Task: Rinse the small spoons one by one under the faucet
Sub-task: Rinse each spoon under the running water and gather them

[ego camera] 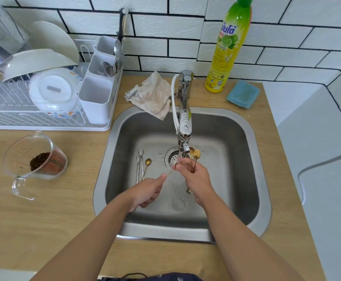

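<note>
Three spoons lie on the sink floor left of the drain, with bare steel around them. Left hand pinches a thin gold spoon by its handle, tip under the faucet stream. Right hand grips a bunch of gold spoons upright, bowls beside the spout.

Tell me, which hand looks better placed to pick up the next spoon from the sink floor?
Probably the left hand: the loose spoons lie just beyond it, and it pinches only one gold spoon. The right hand holds a bundle of gold spoons.
</note>
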Tool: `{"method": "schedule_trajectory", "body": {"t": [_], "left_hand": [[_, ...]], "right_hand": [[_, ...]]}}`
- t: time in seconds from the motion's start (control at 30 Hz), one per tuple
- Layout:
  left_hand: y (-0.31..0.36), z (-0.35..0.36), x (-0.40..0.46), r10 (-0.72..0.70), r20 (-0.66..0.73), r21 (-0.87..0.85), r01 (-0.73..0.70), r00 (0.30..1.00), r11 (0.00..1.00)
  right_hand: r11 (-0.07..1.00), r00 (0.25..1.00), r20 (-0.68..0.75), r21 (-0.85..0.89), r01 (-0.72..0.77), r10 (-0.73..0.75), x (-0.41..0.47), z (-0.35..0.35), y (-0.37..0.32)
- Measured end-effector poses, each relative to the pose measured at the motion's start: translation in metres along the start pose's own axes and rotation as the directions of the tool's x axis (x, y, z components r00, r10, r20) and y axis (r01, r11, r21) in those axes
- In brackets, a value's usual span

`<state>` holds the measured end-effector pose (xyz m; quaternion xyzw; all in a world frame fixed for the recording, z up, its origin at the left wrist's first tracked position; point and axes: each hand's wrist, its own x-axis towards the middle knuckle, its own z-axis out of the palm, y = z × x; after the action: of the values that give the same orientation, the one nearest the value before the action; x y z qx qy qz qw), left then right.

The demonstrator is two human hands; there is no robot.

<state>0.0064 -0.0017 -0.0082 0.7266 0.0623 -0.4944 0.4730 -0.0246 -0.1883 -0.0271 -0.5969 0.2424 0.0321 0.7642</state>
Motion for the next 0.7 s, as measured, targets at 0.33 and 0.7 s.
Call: {"method": "schedule_trajectory", "body": {"t": [0.33, 0.7], "left_hand": [[0.006, -0.018, -0.013, -0.057, 0.262, -0.193, 0.11, 0.963, 0.975], [0.012, 0.006, 0.006, 0.318, -0.112, 0.101, -0.307, 0.942, 0.946]], "right_hand": [[0.992, 0.975, 0.21, 0.088, -0.094, 0.074, 0.001, -0.01, -0.005], [0.994, 0.969, -0.241, 0.106, -0.037, 0.062, 0.006, -0.011, -0.008]]}}
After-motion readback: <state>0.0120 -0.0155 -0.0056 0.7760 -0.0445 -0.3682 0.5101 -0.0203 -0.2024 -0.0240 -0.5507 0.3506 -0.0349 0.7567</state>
